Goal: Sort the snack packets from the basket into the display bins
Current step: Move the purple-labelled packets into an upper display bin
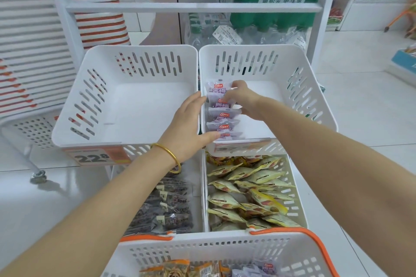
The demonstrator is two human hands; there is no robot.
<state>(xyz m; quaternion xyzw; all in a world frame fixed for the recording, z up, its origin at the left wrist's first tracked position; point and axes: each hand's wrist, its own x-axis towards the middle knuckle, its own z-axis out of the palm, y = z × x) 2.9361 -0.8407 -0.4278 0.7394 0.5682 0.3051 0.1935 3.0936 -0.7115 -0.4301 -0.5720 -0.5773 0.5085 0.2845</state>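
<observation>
Starting frame left: white upper-left bin (139,110) w/ a 22.8 price tag (94,158) up front, and your left hand (191,128), fingers straight and together, lies across the wall btwn it and the upper-right bin (304,101), thumb beside the nearest packet. The purple packets (221,117) stand in a row along that bin's left wall, mid-frame, and your right hand (242,96) pinches one near the row's back w/ curled fingertips. Below, in the lower bins, dark packets (166,204) sit left, yellow packets (252,195) right, and the basket (225,252), orange-rimmed, holds more packets at bottom centre.
</observation>
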